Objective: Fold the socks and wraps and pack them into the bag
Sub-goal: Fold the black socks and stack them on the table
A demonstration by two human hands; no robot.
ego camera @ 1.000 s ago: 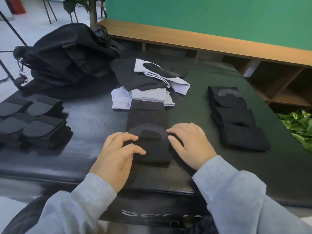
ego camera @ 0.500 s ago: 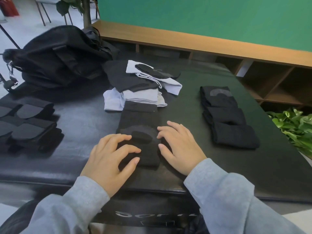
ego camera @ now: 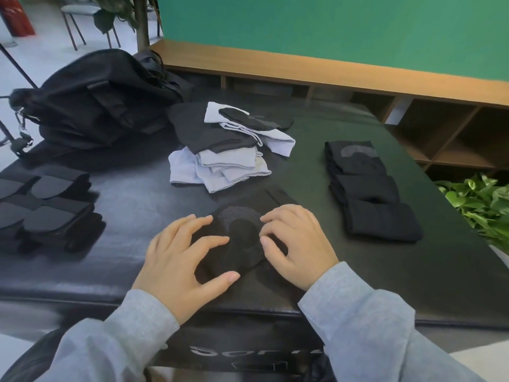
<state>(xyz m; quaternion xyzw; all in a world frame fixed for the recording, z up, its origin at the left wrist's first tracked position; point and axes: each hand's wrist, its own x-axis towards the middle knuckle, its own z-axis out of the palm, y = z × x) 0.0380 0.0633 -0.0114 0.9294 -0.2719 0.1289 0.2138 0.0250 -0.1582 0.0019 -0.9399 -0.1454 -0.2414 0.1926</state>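
At the near edge of the tabletop the person has a black sock laid out flat, heel patch up, with the left hand on its left side and the right hand on its right, a little apart from each other. Both hands have their fingers bent with the tips pressing down on the fabric; I can't really tell if either is pinching it yet. Looks to me like they're squaring it up before the fold, so I'd say smooth the toe end flat first, then bring it over toward the cuff so the edges line up, otherwise it comes out lumpier than the folded black stack sitting off to the right. More folded dark pieces sit at the left edge, and there's a messy pile of white and black socks just behind waiting its turn. The black bag is at the far left corner, nothing visibly going in so far, so packing is a good way off.
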